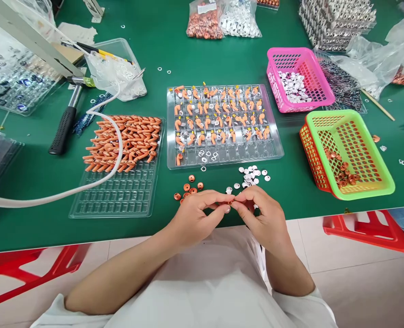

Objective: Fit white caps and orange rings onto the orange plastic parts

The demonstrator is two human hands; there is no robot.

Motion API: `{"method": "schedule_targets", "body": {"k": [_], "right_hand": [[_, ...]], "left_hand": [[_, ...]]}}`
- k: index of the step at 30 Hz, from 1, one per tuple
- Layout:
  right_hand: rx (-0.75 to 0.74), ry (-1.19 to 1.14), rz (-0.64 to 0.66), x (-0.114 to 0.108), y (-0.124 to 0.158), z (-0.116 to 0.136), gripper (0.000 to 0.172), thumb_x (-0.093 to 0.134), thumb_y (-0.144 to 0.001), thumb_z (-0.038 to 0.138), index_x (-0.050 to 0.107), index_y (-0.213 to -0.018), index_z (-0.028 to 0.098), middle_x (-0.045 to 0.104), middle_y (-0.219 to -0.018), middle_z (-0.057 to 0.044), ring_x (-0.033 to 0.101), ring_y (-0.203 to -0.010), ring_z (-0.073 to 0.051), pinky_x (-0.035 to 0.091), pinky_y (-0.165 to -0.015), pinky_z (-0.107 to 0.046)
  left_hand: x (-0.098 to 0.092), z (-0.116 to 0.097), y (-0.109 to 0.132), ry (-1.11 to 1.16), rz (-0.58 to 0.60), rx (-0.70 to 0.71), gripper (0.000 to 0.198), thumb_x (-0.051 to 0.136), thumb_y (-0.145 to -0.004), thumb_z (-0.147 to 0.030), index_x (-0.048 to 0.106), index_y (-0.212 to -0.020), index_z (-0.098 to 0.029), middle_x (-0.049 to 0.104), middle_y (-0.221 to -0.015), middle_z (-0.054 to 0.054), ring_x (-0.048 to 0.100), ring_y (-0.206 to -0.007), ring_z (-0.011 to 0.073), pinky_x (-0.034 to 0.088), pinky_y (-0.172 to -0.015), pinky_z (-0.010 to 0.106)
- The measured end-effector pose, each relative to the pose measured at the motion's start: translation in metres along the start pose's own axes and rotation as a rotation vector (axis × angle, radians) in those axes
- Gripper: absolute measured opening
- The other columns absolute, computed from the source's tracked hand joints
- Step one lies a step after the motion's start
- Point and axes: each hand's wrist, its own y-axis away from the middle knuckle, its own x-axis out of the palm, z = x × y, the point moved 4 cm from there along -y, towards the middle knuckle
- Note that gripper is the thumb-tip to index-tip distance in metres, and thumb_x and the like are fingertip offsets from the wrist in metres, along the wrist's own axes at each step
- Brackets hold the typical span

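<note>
My left hand (199, 215) and my right hand (266, 218) meet at the table's front edge, fingertips pinched together. Between them shows a sliver of a small brownish part, mostly hidden by the fingers; its kind is unclear. Left of the fingertips lie several round copper-coloured caps (186, 187). Just beyond my right hand is a loose pile of small white discs (251, 175). Farther back, a clear compartment tray (273, 146) holds rows of curved orange pieces (213, 138) with yellow tips, and a few white rings (203, 160) lie in its front compartments.
At left, another clear tray (115, 200) carries stacked orange tubes (123, 141); a white cable (119, 159) crosses it. A hammer (67, 120) lies beyond. Right are a pink basket (299, 53) and a green basket (388, 182). Bags of parts (205, 23) lie at the back.
</note>
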Motion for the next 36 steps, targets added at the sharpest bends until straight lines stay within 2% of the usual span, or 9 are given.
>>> {"method": "schedule_targets", "body": {"k": [6, 9, 14, 18, 21, 29, 36], "right_hand": [[-0.077, 0.085, 0.013, 0.002, 0.0, 0.005, 0.012, 0.057, -0.094, 0.013, 0.062, -0.093, 0.024, 0.065, -0.081, 0.0, 0.058, -0.072, -0.014, 0.046, -0.061, -0.027], [-0.058, 0.063, 0.023, 0.003, -0.001, 0.004, 0.01, 0.057, -0.094, 0.016, 0.063, -0.091, 0.025, 0.066, -0.082, -0.001, 0.058, -0.07, -0.015, 0.046, -0.059, -0.028], [0.04, -0.041, 0.042, 0.004, -0.002, -0.001, 0.007, 0.063, -0.092, 0.023, 0.066, -0.087, 0.023, 0.065, -0.077, -0.001, 0.056, -0.065, -0.014, 0.044, -0.055, -0.027], [0.049, -0.117, 0.043, 0.007, -0.001, -0.004, 0.008, 0.061, -0.093, 0.023, 0.069, -0.092, 0.024, 0.065, -0.079, -0.001, 0.056, -0.068, -0.014, 0.044, -0.055, -0.027], [0.066, -0.153, 0.051, 0.01, 0.0, -0.006, 0.01, 0.059, -0.093, 0.021, 0.069, -0.095, 0.025, 0.064, -0.08, -0.001, 0.056, -0.069, -0.014, 0.044, -0.057, -0.026], [0.137, -0.184, 0.032, 0.014, -0.001, -0.006, 0.008, 0.06, -0.09, 0.018, 0.066, -0.087, 0.023, 0.061, -0.078, 0.001, 0.054, -0.064, -0.012, 0.041, -0.054, -0.025], [0.004, -0.04, -0.044, 0.019, 0.0, 0.002, 0.011, 0.057, -0.092, 0.014, 0.062, -0.09, 0.023, 0.06, -0.077, 0.001, 0.054, -0.064, -0.012, 0.043, -0.055, -0.025]], "left_hand": [[0.0, -0.001, 0.001, 0.039, -0.007, 0.055, 0.02, 0.062, -0.088, -0.015, 0.079, -0.098, -0.019, 0.078, -0.085, 0.005, 0.073, -0.082, 0.0167, 0.06, -0.077, 0.025], [0.0, 0.003, 0.001, 0.1, -0.035, -0.017, 0.016, 0.066, -0.085, -0.017, 0.079, -0.094, -0.018, 0.078, -0.086, 0.006, 0.074, -0.079, 0.0173, 0.061, -0.076, 0.027], [0.0, 0.009, 0.001, 0.323, -0.007, -0.182, 0.012, 0.071, -0.082, -0.022, 0.078, -0.089, -0.016, 0.079, -0.081, 0.006, 0.075, -0.072, 0.0188, 0.064, -0.073, 0.03], [-0.001, 0.013, 0.001, 0.41, -0.049, -0.235, 0.011, 0.073, -0.078, -0.021, 0.078, -0.087, -0.016, 0.078, -0.077, 0.005, 0.074, -0.07, 0.0174, 0.064, -0.071, 0.029], [0.0, 0.014, 0.001, 0.425, -0.069, -0.23, 0.01, 0.073, -0.078, -0.018, 0.078, -0.086, -0.016, 0.077, -0.075, 0.004, 0.073, -0.069, 0.0155, 0.064, -0.073, 0.027], [0.0, 0.017, 0.004, 0.34, -0.092, -0.208, 0.011, 0.071, -0.079, -0.016, 0.077, -0.088, -0.016, 0.077, -0.077, 0.004, 0.073, -0.071, 0.0151, 0.062, -0.073, 0.025], [0.001, 0.017, 0.004, 0.299, -0.13, -0.213, 0.012, 0.069, -0.076, -0.017, 0.076, -0.086, -0.015, 0.078, -0.081, 0.006, 0.074, -0.077, 0.018, 0.061, -0.074, 0.026]]}}
